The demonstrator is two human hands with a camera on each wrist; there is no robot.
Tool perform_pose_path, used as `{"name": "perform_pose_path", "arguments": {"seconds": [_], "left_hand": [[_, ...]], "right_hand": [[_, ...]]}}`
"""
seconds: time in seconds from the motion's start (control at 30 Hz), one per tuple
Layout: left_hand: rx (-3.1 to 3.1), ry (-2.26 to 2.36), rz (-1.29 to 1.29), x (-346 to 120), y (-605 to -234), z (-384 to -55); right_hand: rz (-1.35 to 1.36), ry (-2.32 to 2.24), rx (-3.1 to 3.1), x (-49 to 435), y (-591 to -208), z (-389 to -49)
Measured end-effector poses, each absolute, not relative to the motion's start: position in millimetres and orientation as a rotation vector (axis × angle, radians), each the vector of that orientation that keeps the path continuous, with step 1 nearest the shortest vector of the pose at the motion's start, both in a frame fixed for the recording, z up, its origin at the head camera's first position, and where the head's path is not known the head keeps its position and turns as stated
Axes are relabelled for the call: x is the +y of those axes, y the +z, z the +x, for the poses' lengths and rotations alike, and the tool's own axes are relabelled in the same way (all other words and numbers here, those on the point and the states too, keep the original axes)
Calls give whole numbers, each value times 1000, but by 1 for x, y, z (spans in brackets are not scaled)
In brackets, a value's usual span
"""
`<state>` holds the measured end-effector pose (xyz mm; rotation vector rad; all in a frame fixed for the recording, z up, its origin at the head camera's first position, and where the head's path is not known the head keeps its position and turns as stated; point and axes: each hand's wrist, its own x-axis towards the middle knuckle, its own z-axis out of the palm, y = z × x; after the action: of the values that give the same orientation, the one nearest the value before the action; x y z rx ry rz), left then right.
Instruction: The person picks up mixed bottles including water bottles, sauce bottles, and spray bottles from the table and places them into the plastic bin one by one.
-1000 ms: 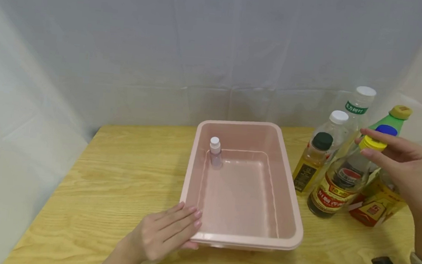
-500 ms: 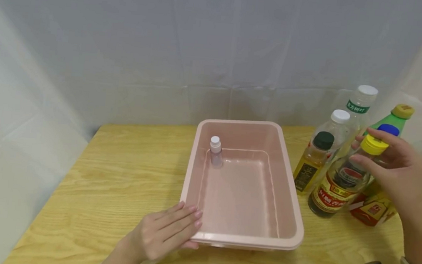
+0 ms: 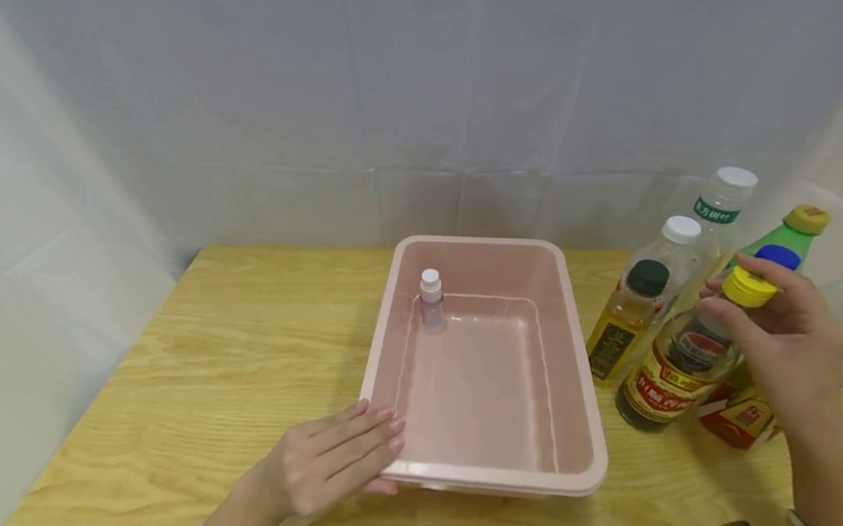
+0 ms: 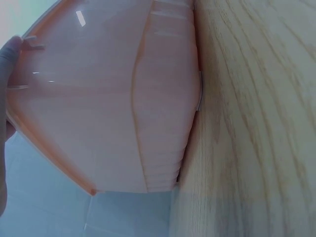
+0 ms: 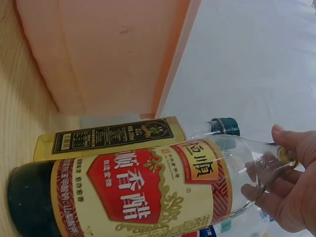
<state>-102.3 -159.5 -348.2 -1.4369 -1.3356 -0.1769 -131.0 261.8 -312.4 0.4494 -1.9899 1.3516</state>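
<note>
My left hand holds the near left corner of a pink plastic tub, fingers laid over the rim and thumb below its outer edge. Inside the tub, a small bottle with a white cap stands near the far left. My right hand grips the neck of a glass vinegar bottle just under its yellow cap. That bottle is dark at the bottom, has a red and cream label, and tilts a little. Right behind it stands an oil bottle with a dark green cap.
Several more bottles crowd the table's right side: a clear white-capped one, a taller one with a green band, a green one and a blue-capped one. The wooden table meets a white sheet behind.
My right hand has moved slightly left and closed its fingers and thumb around the vinegar bottle's neck. My left hand and the tub have stayed in place.
</note>
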Motion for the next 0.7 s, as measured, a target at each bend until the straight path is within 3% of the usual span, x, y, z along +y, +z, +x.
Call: {"name": "perform_pose_path", "arguments": {"seconds": [0.53, 0.7], "left_hand": [[-1336, -165, -1436, -160, -347, -102], [-1330, -165, -1436, -160, -347, -102]], "right_hand": [[296, 1361, -2068, 259, -305, -125], [389, 1363, -2014, 260, -299, -122]]}}
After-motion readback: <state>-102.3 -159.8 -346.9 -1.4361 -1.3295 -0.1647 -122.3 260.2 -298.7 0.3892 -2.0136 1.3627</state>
